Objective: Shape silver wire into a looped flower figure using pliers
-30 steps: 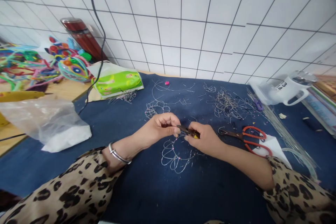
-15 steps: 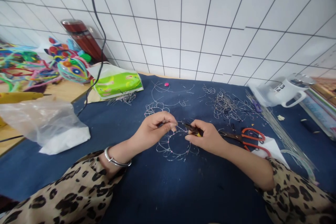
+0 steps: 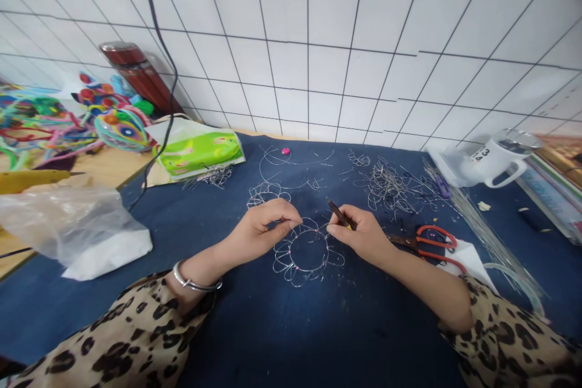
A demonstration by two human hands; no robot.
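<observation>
A round wire wreath (image 3: pixel 291 253) with looped petals and small pink beads lies in front of me on the dark blue cloth. My left hand (image 3: pixel 268 227) pinches its upper left edge between thumb and fingertips. In my right hand (image 3: pixel 361 231) is a pair of small pliers (image 3: pixel 337 212), dark jaws pointing up and left, a bit of yellow handle showing. The thumb and finger of that hand are at the wreath's upper right; whether they also hold wire I cannot tell. Behind my left hand rests a second looped wire piece (image 3: pixel 268 193).
Orange-handled scissors (image 3: pixel 436 242) lie right of my right hand. Farther back is a tangle of wire (image 3: pixel 388 185), with straight wires (image 3: pixel 491 236) beside it. A white mug (image 3: pixel 504 160) stands at right. Left are a green tissue pack (image 3: pixel 200 154) and a plastic bag (image 3: pixel 104 242).
The plier jaws have come away from the wreath and now point up and left. My left hand still pinches the wreath's edge. The whole view has shifted slightly.
</observation>
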